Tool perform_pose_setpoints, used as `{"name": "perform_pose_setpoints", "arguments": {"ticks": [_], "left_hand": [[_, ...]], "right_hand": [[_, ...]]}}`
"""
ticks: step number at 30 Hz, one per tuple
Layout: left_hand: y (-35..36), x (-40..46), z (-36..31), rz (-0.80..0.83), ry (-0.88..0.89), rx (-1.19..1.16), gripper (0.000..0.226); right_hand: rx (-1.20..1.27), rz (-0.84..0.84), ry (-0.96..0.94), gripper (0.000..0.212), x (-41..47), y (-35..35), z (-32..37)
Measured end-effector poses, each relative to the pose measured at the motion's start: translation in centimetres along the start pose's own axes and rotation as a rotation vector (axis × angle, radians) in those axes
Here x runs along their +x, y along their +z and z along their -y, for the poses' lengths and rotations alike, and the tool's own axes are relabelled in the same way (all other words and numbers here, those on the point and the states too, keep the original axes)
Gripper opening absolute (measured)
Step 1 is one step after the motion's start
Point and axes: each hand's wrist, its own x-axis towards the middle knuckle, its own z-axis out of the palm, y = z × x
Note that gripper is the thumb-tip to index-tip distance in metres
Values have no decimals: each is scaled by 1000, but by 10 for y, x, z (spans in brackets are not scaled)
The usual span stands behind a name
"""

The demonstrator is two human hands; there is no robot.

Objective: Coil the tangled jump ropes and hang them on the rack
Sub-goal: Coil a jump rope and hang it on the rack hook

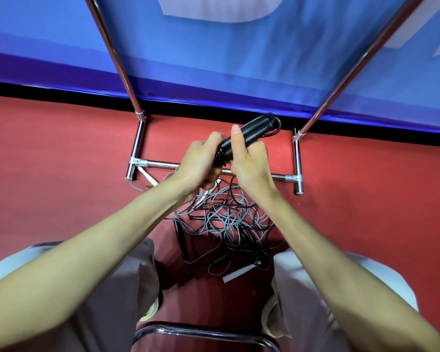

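Both hands are closed around a pair of black handles [241,138] held side by side above the red floor [61,161]; the left hand [201,163] grips the lower ends with curled fingers, and the right hand [249,161] wraps the middle with the thumb laid along the top. The remaining jump ropes [229,219], grey and black cords, lie in a loose snarl on the floor between the person's knees, just on the near side of the rack [285,177], whose chrome base bar crosses under the hands and whose uprights rise to the far left and far right against a blue wall [214,59].

The likely trouble is the held rope's cord; it appears to trail down into the heap, so lifting or winding it could drag other ropes along and tighten knots rather than free them; a slack coil could also slip off the handles, or snag the base bar.
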Motion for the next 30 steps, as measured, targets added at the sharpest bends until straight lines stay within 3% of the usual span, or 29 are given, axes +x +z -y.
{"name": "perform_pose_setpoints", "arguments": {"ticks": [6, 10, 12, 14, 16, 22, 25, 30], "left_hand": [[8, 6, 1, -211, 142, -36, 40], [4, 13, 6, -329, 209, -29, 38], [-3, 19, 5, -407, 243, -39, 47], [-13, 27, 7, -486, 345, 64, 50], [-17, 29, 11, -527, 486, 259, 42], [-20, 27, 28, -465, 802, 902, 35], [-21, 24, 35, -398, 947, 1074, 35], [-16, 18, 55, -260, 1064, 1171, 29]], "right_hand": [[-107, -40, 126, 68, 3, 1, 2], [-124, 98, 217, 79, -1, -2, 7], [-203, 133, 199, 83, -2, -3, 8], [-252, 145, 184, 77, -3, -2, 11], [-150, 202, 231, 66, -4, 0, 15], [331, 330, 484, 32, -6, -19, 29], [407, 361, 601, 42, -3, -27, 28], [247, 317, 738, 58, -6, -33, 17]]}}
